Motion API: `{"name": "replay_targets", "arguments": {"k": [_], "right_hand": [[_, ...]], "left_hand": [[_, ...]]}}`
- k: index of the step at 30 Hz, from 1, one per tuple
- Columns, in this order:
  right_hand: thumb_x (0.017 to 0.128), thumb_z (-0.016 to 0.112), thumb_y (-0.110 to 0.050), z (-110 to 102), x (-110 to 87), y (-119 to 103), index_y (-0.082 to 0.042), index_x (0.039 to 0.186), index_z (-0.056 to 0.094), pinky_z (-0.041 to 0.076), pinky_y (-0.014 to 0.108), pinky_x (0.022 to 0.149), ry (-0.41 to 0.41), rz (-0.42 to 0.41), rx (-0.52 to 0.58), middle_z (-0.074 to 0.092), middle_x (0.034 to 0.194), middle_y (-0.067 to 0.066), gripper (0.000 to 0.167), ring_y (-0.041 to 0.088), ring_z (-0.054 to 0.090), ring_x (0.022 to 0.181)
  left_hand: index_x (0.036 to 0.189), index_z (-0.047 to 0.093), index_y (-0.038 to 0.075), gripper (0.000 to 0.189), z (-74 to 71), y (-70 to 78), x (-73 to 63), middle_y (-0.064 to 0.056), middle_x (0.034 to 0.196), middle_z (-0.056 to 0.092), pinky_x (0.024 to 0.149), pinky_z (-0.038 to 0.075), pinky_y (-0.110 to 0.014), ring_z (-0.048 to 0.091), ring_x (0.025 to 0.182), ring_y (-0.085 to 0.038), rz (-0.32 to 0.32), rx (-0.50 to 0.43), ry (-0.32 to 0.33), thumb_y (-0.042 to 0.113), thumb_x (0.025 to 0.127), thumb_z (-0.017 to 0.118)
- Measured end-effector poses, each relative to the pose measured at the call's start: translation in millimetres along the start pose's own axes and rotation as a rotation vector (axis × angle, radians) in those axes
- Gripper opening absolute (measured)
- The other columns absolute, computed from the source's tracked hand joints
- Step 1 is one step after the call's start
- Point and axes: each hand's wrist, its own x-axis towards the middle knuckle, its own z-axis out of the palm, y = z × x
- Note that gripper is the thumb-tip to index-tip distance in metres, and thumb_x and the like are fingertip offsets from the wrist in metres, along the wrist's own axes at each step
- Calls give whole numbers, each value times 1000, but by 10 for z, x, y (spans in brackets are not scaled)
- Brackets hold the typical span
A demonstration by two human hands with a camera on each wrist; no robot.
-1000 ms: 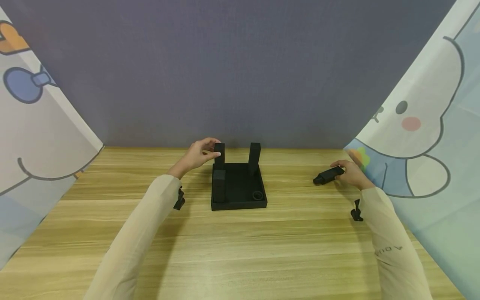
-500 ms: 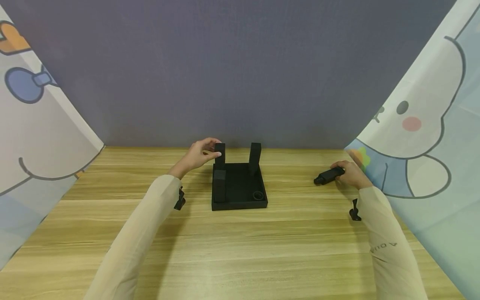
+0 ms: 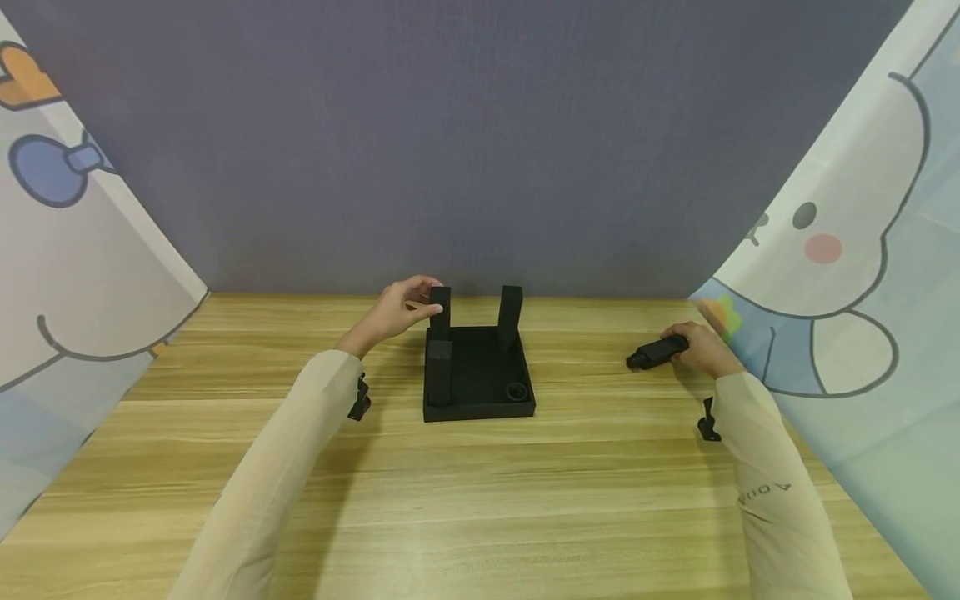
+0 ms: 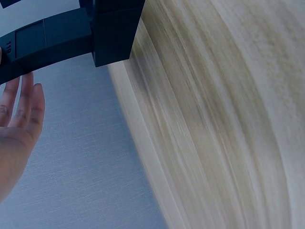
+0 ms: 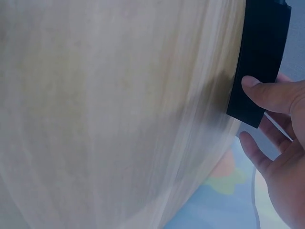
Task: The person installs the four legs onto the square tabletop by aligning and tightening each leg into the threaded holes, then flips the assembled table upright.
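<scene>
A shallow black square base lies on the table with three upright black posts: back left, front left and back right. Its front-right corner bears a round ring-shaped socket. My left hand holds the back-left post near its top, thumb in front and fingers behind. In the left wrist view this post carries small raised characters near its end. Off to the right, my right hand pinches the square end of a loose black post, its narrower round end pointing left.
The wooden table meets a grey fabric panel at the back. Cartoon-print cloths hang at the left and right, the right one close to my right hand. Small black devices are worn at both wrists.
The right forearm has shifted slightly to the left, while the right hand keeps its pinch on the loose post. The left hand and the base look nearly still.
</scene>
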Motion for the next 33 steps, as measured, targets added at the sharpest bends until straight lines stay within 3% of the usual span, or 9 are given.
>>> {"name": "replay_targets", "arguments": {"k": [14,25,33], "right_hand": [[74,66,6,28,-7,57,2,109,59,36,60,91,26,-50,-22,52,114,33,35,50,46,106],[70,65,11,16,-37,62,4,102,59,36,60,90,69,-109,35,56,106,32,33,49,49,103],[72,64,11,-35,-69,58,3,104,60,36,61,88,57,-132,30,54,108,32,34,48,47,103]], "left_hand": [[125,51,17,42,4,-3,-9,-11,126,51,86,49,-44,54,114,-28,16,5,2,29,87,62],[125,51,16,40,3,-5,-10,-11,126,52,88,48,-45,54,112,-29,19,2,2,26,87,62],[124,52,16,40,0,3,-22,-11,126,52,86,49,-45,54,113,-29,18,1,8,27,87,62]]}}
